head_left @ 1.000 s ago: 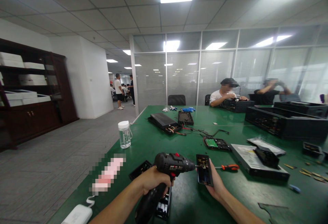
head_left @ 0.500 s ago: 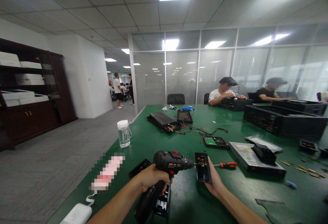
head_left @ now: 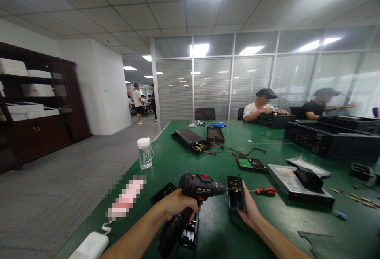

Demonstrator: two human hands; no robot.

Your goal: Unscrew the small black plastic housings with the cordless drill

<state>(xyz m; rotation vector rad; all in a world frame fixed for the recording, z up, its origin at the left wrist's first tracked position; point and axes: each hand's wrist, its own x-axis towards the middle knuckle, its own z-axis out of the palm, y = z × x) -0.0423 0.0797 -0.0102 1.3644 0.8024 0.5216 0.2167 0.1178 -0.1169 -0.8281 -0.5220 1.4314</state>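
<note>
My left hand (head_left: 180,204) is wrapped round the grip of a black cordless drill (head_left: 202,188) with red switches. The drill points right, and its thin bit reaches the left edge of a flat black device (head_left: 237,200); whether the tip sits in a screw I cannot tell. My right hand (head_left: 251,207) grips this device by its right side and tilts it upright. Gold-coloured parts show on its upper face. Behind it lies a screwdriver (head_left: 266,191) with an orange and black handle. An open black casing (head_left: 189,233) rests under the drill, partly hidden.
Left stand a clear water bottle (head_left: 145,154) and a white power strip (head_left: 92,246). Ahead lie a black box with wires (head_left: 191,139), a green circuit board (head_left: 246,163) and a silver drive (head_left: 286,178). Large black cases (head_left: 335,142) stand right, near two seated people.
Drill and black device hold nearly the same pose against each other. The whole view has shifted slightly. At the far right, the person in black has stretched out an arm.
</note>
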